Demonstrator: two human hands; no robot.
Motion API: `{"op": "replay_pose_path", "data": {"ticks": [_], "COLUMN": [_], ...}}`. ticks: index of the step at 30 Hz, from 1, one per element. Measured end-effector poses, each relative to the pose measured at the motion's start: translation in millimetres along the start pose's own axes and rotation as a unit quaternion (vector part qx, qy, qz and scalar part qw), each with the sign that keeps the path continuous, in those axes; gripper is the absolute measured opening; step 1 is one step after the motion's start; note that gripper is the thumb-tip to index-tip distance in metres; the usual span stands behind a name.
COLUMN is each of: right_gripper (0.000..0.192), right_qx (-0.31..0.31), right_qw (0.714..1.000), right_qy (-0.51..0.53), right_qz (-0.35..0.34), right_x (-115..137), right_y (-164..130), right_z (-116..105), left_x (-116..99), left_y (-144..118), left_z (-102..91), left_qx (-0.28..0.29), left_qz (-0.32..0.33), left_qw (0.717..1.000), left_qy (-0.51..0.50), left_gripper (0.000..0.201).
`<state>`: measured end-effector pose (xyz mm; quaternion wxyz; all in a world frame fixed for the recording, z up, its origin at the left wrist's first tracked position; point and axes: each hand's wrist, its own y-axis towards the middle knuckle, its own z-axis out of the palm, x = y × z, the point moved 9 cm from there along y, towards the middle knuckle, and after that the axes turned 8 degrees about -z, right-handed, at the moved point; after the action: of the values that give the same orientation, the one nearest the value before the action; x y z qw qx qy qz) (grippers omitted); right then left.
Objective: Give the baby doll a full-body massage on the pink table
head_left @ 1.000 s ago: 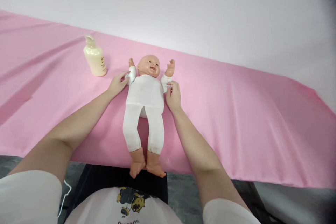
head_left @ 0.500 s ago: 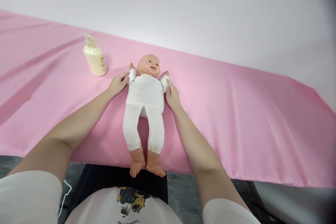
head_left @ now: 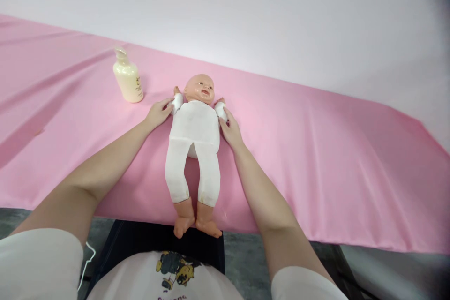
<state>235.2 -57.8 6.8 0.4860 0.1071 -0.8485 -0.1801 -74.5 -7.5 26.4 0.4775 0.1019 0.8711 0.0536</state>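
Observation:
A baby doll (head_left: 194,122) with a white cloth body lies on its back on the pink-covered table, head away from me. Its feet stick out over the front edge. Both doll arms are bent up beside the head. My left hand (head_left: 161,113) grips the doll's arm on the left, fingers behind it and thumb at the front. Around the doll's other arm, my right hand (head_left: 230,126) is closed, with the thumb near the doll's side. Part of the fingers of each hand is hidden by the doll's sleeves.
A cream pump bottle (head_left: 128,77) stands to the left of the doll's head. The pink cloth (head_left: 316,164) drapes over the table, with folds toward both sides. Behind it rises a white wall (head_left: 246,14). A white cable (head_left: 87,262) hangs below at the left.
The doll's arm on the right has tilted slightly inward, and my right thumb has shifted toward the doll's body. My left hand stays nearly in place.

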Motion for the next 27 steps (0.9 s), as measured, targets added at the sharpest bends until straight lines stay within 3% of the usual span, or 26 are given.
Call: {"op": "replay_pose_path", "data": {"ticks": [7, 11, 13, 17, 22, 27], "right_gripper": [0.079, 0.097, 0.097, 0.072, 0.046, 0.026], "right_qx": [-0.021, -0.054, -0.064, -0.067, -0.060, -0.040], "right_qw": [0.993, 0.976, 0.965, 0.955, 0.962, 0.971], "right_qy": [0.113, 0.211, 0.255, 0.290, 0.267, 0.235], "right_qz": [0.005, 0.011, 0.011, 0.013, 0.014, 0.017], "right_x": [-4.5, -9.0, -11.6, -18.3, -25.6, -23.9], "right_y": [-1.1, -0.3, 1.5, 5.2, 7.5, 6.9], "right_z": [0.0, 0.3, 0.6, 0.1, -2.9, -1.0], "left_x": [14.0, 14.9, 12.1, 8.2, 10.5, 13.3], "left_y": [4.6, 6.5, 6.4, 4.3, 2.6, 3.5], "left_z": [1.0, 1.4, 2.2, 1.7, 4.1, 8.6], "left_qx": [-0.006, -0.008, 0.003, 0.021, 0.040, 0.060], "left_qz": [-0.019, -0.025, -0.024, -0.038, -0.072, -0.087], "left_qw": [0.994, 0.980, 0.970, 0.956, 0.937, 0.948], "left_qy": [-0.112, -0.199, -0.240, -0.290, -0.340, -0.301], "left_gripper": [0.061, 0.063, 0.064, 0.061, 0.041, 0.024]}}
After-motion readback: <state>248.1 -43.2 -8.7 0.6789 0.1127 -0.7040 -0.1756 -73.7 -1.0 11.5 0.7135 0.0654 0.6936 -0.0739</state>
